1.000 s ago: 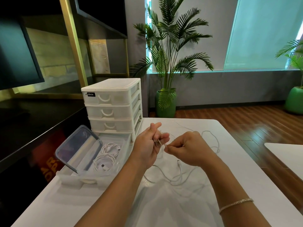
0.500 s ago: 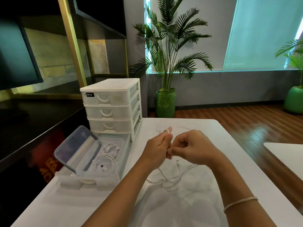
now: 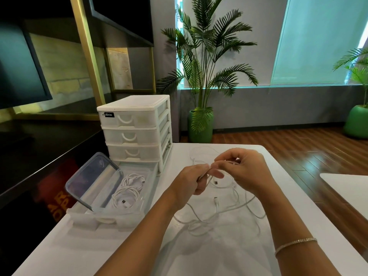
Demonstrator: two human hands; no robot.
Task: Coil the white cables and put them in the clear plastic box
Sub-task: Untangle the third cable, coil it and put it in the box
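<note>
I see both hands, left and right, pinching the cable right of the box; it looks light and limp; I'd grip near a plug.

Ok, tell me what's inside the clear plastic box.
Two coiled white cables lie in the clear plastic box, one behind the other. Its raised lid covers the left side, so anything there cannot be seen.

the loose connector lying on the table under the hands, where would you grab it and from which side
Probably by the short rigid plug body of the loose connector, pinched across its narrow width, coming straight down from above. It lies flat on the white table, free end toward the hands, its cord trailing toward the person into the tangle of white cables. Both the left hand and right hand are already pinching cable.
</note>
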